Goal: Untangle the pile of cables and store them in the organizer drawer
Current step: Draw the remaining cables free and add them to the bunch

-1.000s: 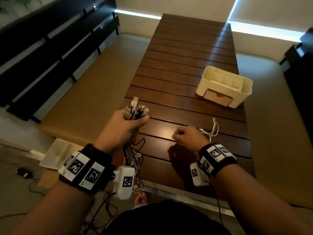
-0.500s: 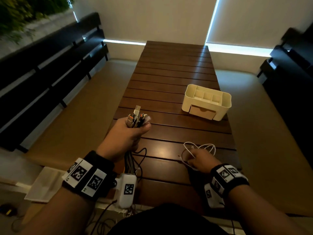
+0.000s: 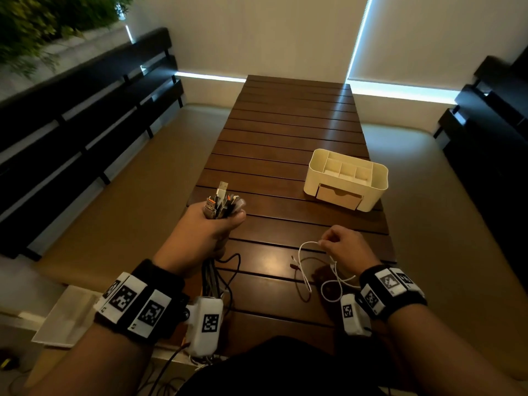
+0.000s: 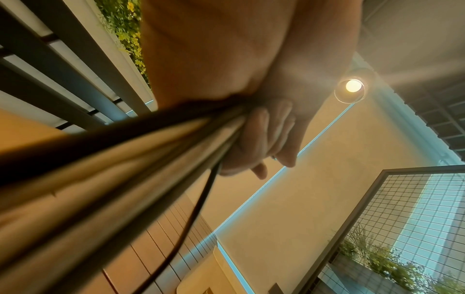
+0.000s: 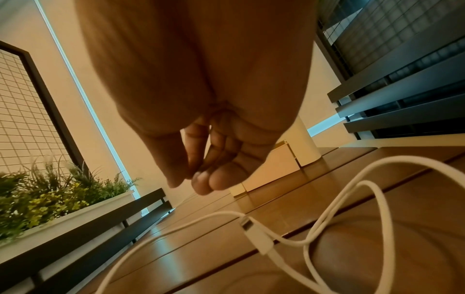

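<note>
Above table, left hand fisting cable bundle, right hand pinching white cable

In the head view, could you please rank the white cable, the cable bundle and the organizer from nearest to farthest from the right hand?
1. White cable, pinched in the right hand.
2. Organizer, ahead on the table.
3. Cable bundle, across in the left hand.

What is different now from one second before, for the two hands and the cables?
The right hand has come back toward the person and lifted, drawing the white cable with it; the cable now trails in loose loops over the table. The left hand still grips the bundle of cables, plugs up. The organizer stays put, its drawer closed.
</note>
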{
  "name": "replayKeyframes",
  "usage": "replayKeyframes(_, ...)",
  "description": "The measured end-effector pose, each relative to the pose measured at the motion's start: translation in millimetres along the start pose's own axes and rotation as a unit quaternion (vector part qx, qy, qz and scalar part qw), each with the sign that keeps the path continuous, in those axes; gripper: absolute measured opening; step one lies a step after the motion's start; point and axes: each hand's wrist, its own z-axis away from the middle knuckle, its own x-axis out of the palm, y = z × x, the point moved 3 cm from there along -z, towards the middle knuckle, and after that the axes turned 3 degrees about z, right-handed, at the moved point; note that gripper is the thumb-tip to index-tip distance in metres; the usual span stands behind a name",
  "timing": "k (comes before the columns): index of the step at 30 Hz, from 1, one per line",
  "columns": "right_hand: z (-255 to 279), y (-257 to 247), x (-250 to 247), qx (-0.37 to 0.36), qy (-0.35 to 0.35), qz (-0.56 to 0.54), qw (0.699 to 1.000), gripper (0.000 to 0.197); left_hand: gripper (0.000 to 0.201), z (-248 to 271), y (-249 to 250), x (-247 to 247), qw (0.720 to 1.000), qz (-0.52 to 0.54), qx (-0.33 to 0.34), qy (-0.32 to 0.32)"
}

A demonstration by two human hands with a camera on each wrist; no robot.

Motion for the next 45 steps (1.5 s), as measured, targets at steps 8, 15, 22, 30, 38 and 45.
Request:
replayKeyframes(8,-1.0,0.4,-1.3,0.015,0.034,-0.013,0.999,0.008,0.005,-4.4,-1.4,1.0,1.000,-0.005,-0.001,0.008)
replayKeyframes(15,4.8,19.6,-28.9,0.062,-0.101,-0.017,0.993,0.013,0.005,-7.8,-1.7,1.5,1.000,-0.002,-0.004,0.012)
replayKeyframes(22,11.6,26.4,-12.2,0.067,-0.164,0.070,0.982,0.017,0.003,-13.8,-7.2,4.4,1.000,0.001,-0.011,-0.007)
replayKeyframes(30,11.0,5.7,-3.6,0.038,-0.118,-0.074,0.990,0.006,0.004,-15.3,-8.7,-3.7,1.000,0.018,-0.007,0.006)
replayKeyframes(38,6.7,9.2,2.1,0.070,-0.089,-0.119,0.986,0.006,0.010,-17.4,-10.5,-7.0,1.000,0.028,-0.008,0.006)
replayKeyframes(45,17.2,-33.7,-5.4,-0.036,-0.099,-0.182,0.978,0.008,0.003,-21.3,-15.5,-2.0,1.000,0.025,-0.016,-0.002)
